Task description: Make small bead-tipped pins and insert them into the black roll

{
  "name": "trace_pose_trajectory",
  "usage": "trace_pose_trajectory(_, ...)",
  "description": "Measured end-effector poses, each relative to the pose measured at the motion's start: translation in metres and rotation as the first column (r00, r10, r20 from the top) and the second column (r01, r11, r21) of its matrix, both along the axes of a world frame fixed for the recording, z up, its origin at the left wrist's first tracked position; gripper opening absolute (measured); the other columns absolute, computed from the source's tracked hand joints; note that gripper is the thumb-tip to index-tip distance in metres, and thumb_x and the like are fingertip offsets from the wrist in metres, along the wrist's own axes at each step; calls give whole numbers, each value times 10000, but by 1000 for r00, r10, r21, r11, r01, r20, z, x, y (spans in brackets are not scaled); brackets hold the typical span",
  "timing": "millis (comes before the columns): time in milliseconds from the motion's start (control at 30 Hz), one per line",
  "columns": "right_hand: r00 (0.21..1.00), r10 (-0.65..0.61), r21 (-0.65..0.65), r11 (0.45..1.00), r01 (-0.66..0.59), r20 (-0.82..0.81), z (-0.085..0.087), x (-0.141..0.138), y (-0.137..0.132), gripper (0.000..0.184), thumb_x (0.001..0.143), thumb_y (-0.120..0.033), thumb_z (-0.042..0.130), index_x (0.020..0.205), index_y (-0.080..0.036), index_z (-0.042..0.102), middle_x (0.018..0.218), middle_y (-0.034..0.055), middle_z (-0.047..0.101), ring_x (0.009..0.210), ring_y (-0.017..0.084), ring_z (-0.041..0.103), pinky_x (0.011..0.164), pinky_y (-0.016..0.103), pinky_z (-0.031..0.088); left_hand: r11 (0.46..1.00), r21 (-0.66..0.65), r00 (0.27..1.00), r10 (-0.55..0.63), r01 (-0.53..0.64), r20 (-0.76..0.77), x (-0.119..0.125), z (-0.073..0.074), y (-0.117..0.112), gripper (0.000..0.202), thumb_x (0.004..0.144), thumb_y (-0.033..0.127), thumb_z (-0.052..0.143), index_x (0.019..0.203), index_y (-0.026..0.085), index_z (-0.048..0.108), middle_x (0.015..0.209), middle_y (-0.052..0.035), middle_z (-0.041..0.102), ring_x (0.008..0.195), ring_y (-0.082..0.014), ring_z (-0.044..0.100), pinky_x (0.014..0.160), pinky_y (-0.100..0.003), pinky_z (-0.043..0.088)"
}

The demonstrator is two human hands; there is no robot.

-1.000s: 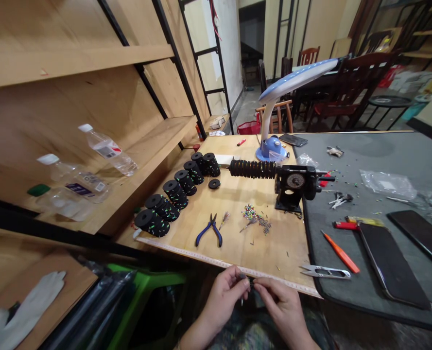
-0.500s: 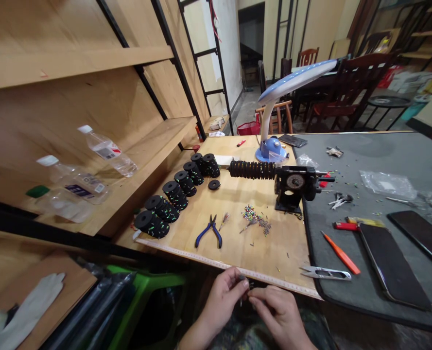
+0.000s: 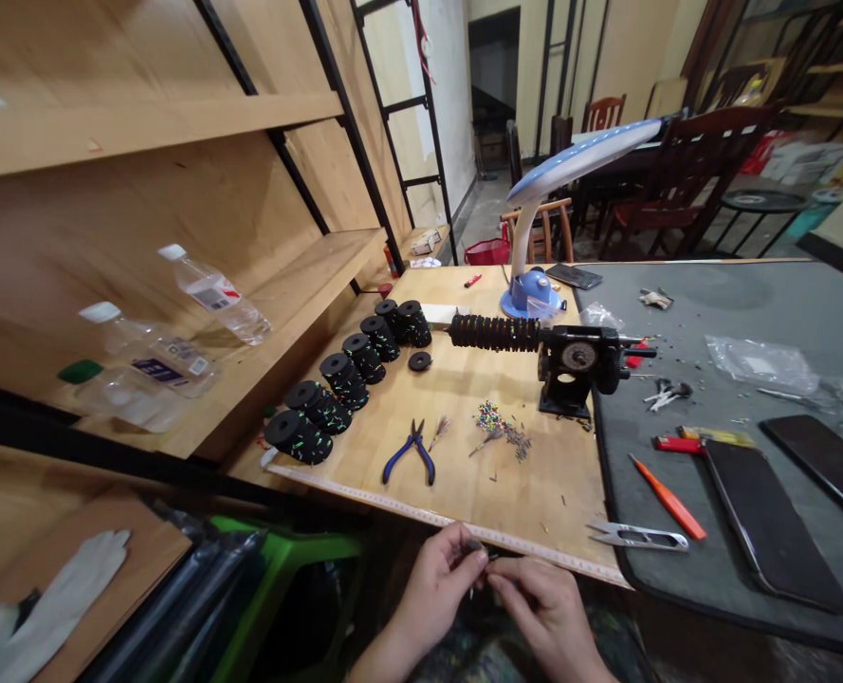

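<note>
Just off the table's front edge, my left hand (image 3: 441,581) is closed in a pinch around something small and dark, too small to name. My right hand (image 3: 535,598) pinches close beside it, fingertips almost touching the left ones; what it holds is hidden. On the wooden table (image 3: 364,446) beyond lie blue-handled pliers (image 3: 411,453) with the handles spread. Right of them is a pile of small coloured beads (image 3: 490,415) with small dark metal pieces (image 3: 518,442). A black winding machine (image 3: 578,365) carries a row of black foam discs (image 3: 496,332) on its shaft.
Black foam spools (image 3: 344,379) stand along the table's left side. A blue desk lamp (image 3: 533,289) rises at the back. The grey mat (image 3: 684,379) holds thread snips (image 3: 638,536), an orange-handled tool (image 3: 667,495) and phones (image 3: 773,522). Shelving with bottles (image 3: 214,294) borders the left.
The view has shifted very slightly. Both hands stay together in nearly the same place, with only small finger movement.
</note>
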State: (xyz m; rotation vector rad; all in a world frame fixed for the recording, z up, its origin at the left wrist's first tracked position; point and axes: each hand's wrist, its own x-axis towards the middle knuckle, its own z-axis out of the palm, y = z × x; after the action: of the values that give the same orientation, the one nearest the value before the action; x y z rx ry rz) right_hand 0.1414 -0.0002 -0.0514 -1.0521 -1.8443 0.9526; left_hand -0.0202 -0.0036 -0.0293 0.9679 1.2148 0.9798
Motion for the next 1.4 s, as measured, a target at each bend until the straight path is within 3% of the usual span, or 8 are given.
trace_pose_trajectory(333, 988, -87, -127, 987, 104, 127, -8, 1, 2, 271, 859, -414, 560, 864, -201, 727, 578, 0, 675, 451, 146, 548, 470, 230, 422, 997, 71, 984, -3, 16, -178, -1, -2, -4, 174, 828, 296, 596, 729, 159, 553, 650, 13, 531, 624, -128, 493, 595, -223, 394)
trace_pose_trajectory(467, 995, -90, -197, 975, 99, 53, -6, 2, 3, 309, 849, -432, 555, 900, -183, 732, 504, -13, 631, 434, 150, 546, 449, 225, 429, 996, 83, 979, -7, 24, -206, 0, 1, -4, 167, 826, 281, 592, 719, 160, 551, 655, 10, 536, 631, -130, 492, 603, -223, 397)
trace_pose_trajectory(600, 989, -92, -313, 949, 51, -119, -3, 4, 4, 325, 873, -435, 525, 939, -196, 735, 670, 46, 724, 699, 224, 685, 654, 276, 540, 995, 92, 980, -15, 33, -196, 0, 2, -4, 180, 836, 297, 586, 723, 161, 552, 630, 14, 537, 614, -129, 493, 605, -225, 404)
trace_pose_trajectory(733, 966, -137, -412, 911, 35, -220, -3, 3, 5, 398, 880, -493, 500, 956, -188, 744, 843, 96, 759, 858, 271, 690, 782, 356, 539, 996, 85, 985, -15, 30, -170, 1, 2, -4, 191, 829, 324, 603, 734, 163, 563, 626, 14, 553, 601, -128, 503, 594, -220, 403)
trace_pose_trajectory(1100, 856, -318, -669, 742, -42, -407, -11, -6, 10, 412, 639, -566, 744, 726, -163, 733, 695, 57, 730, 671, 212, 649, 665, 309, 504, 996, 74, 983, -35, 49, -178, 2, 2, -4, 146, 810, 265, 605, 714, 167, 554, 624, 12, 552, 601, -130, 503, 603, -227, 399)
trace_pose_trajectory(1233, 837, -368, -693, 721, -19, -406, -6, -7, 10, 389, 621, -549, 761, 656, -167, 700, 582, 4, 655, 570, 160, 576, 574, 256, 456, 995, 72, 979, -51, 66, -197, 2, 0, -6, 125, 815, 242, 588, 724, 166, 547, 626, 15, 544, 604, -130, 505, 604, -230, 401)
trace_pose_trajectory(1400, 823, -419, -692, 721, 46, -382, -8, -4, 12, 402, 645, -563, 733, 663, -166, 668, 576, -7, 614, 556, 156, 545, 531, 248, 432, 996, 70, 983, -46, 59, -176, 2, 1, -4, 113, 821, 240, 581, 741, 167, 548, 633, 17, 541, 609, -128, 507, 606, -226, 405)
